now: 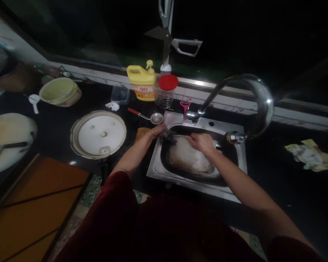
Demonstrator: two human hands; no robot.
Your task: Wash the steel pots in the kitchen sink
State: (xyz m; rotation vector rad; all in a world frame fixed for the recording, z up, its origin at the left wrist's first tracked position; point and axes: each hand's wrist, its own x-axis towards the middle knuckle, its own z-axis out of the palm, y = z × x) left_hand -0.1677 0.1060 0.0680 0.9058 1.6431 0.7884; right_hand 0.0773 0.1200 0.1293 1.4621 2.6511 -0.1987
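Observation:
Inside the steel sink (153,165) lies a wide metal pan (192,158), its whitish-grey surface streaked with brown at the lower side. My right hand (203,143) is closed on the pan's far edge, fingers bent. At the sink's far left corner, my left hand (160,129) has its fingers around a dark, shiny, stringy clump (169,136), which looks like a scouring pad. Blur and shade hide the fingertips.
A chrome faucet (264,105) arches over the sink's right side. Left of the sink are a round pressure-cooker lid (102,134), a red-handled knife (138,113) and a drain strainer (156,118). Behind stand a yellow detergent jug (142,82) and a red-lidded jar (166,92). Crumpled cloth (308,154) lies right.

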